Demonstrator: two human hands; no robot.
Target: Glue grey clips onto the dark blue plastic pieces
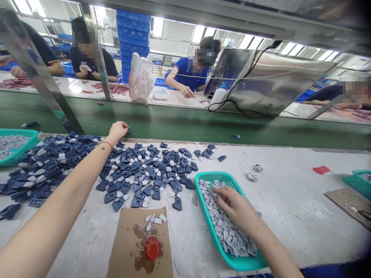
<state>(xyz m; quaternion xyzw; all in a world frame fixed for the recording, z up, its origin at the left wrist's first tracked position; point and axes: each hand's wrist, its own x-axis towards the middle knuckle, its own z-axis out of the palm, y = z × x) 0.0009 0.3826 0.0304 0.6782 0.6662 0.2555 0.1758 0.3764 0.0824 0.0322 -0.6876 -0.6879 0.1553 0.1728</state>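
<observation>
My left hand (117, 131) is stretched out over the near edge of the green belt. Its fingers pinch a small dark blue plastic part (129, 130). Below that arm spreads a heap of dark blue plastic parts (156, 193), many with a pale grey tip. My right hand (234, 204) reaches into a teal basket (213, 235) full of small flat grey pieces (228, 235). Thumb and forefinger are drawn together at the pieces; what lies between them is too small to tell.
Wet brown cardboard (121, 239) carries a red cap (152, 248) and several loose grey pieces. Another teal basket (31, 141) stands at the left. Beyond the green belt (174, 127), several people sit at a bench with a white bottle (218, 96). Metal posts (46, 77) rise from the line.
</observation>
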